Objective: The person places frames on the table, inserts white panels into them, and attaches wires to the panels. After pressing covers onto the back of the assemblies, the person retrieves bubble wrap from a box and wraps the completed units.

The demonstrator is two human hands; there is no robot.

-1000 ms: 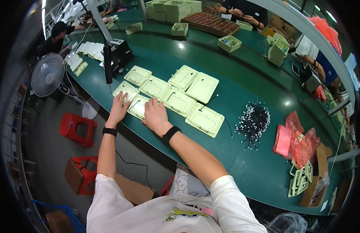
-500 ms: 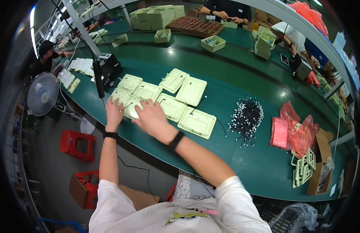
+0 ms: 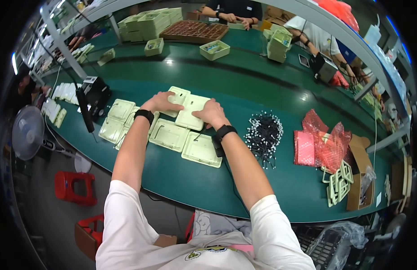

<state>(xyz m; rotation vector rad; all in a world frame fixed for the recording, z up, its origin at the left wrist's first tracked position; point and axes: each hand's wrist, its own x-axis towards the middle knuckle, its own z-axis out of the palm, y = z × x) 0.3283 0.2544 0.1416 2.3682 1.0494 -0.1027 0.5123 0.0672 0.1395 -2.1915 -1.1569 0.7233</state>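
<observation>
Two pale green plastic covers lie face down at the back of a group of similar parts. My left hand [image 3: 162, 102] is at the left edge of the left cover [image 3: 181, 93], fingers curled over it and thumb across its surface. The larger right cover [image 3: 190, 118] has my right hand [image 3: 211, 112] on its right edge, thumb on top and the other fingers partly hidden beyond the edge. In front lie several shallow pale green housings [image 3: 169, 134] with short black wires; my left forearm hides some of them.
Right of the covers is a pile of black cables with white connectors [image 3: 264, 135]. Farther right are red bubble wrap [image 3: 323, 146], pale green frames [image 3: 339, 186] and a cardboard box [image 3: 360, 193]. A black device [image 3: 98, 95] stands left. Co-workers sit across the bench.
Both hands have moved from the front left housings to the two covers at the back. The view has shifted, so the bench appears farther left. The covers look unmoved on the bench.
</observation>
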